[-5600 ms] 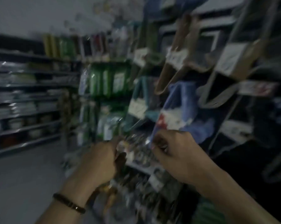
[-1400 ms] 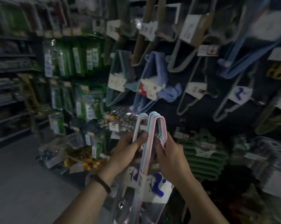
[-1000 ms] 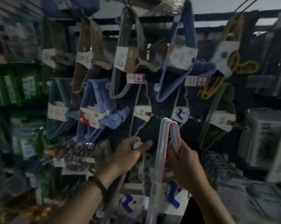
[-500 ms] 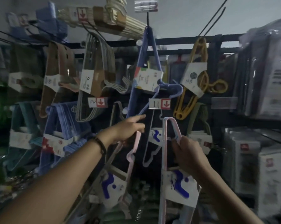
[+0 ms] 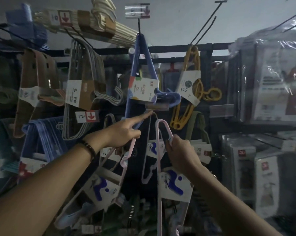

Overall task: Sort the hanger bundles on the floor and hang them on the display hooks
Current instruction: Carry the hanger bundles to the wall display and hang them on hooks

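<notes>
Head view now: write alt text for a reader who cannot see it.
Before a display rack of hanging hanger bundles, the right hand grips the taller pink bundle near its top; the left hand holds the lower pink bundle, forefinger stretched up toward a price tag under a blue bundle.

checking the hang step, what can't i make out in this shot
Head view: price tag above the left hand, blurred and unreadable.
Head view: whether the hook behind that tag is free; tag and darkness hide it.
Head view: lower end of the pink hanger bundle in the right hand, cut off by the bottom edge.
</notes>
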`<move>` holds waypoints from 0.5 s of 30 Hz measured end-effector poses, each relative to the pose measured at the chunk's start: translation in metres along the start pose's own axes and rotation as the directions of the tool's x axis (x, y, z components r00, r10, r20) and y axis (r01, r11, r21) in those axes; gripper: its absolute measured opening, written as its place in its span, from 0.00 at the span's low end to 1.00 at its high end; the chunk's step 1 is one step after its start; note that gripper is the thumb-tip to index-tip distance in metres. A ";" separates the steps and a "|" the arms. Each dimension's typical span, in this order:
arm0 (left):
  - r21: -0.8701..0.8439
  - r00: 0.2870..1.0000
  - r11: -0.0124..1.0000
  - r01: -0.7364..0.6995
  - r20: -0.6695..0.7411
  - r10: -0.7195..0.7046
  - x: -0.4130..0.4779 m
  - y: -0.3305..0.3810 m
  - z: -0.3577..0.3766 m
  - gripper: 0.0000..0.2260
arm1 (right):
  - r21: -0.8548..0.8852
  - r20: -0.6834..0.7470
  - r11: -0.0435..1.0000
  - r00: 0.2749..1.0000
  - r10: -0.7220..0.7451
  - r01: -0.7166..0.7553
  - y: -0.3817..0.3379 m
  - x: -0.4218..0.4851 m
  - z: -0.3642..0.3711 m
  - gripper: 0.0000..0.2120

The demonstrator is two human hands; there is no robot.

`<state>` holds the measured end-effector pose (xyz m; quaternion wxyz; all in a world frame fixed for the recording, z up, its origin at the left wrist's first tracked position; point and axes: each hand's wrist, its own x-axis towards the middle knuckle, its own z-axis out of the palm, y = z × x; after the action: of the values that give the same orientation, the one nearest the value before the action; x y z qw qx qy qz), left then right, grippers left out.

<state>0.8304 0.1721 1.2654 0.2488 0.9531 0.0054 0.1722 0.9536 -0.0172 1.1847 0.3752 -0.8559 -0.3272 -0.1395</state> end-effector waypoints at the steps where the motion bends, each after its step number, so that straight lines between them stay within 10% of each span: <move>1: -0.009 1.000 1.000 -0.022 -0.019 0.022 0.001 0.001 -0.002 0.36 | -0.015 -0.009 1.000 1.000 -0.012 0.012 -0.002 0.001 0.002 0.11; 15: -0.099 0.993 0.989 -0.106 0.038 0.110 0.004 -0.005 -0.006 0.37 | 0.031 -0.142 0.997 0.988 -0.061 0.066 0.005 0.042 0.028 0.14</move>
<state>0.8325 0.1800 1.2689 0.2853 0.9423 -0.0599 0.1648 0.9877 0.0198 1.1835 0.4079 -0.8263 -0.3295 -0.2058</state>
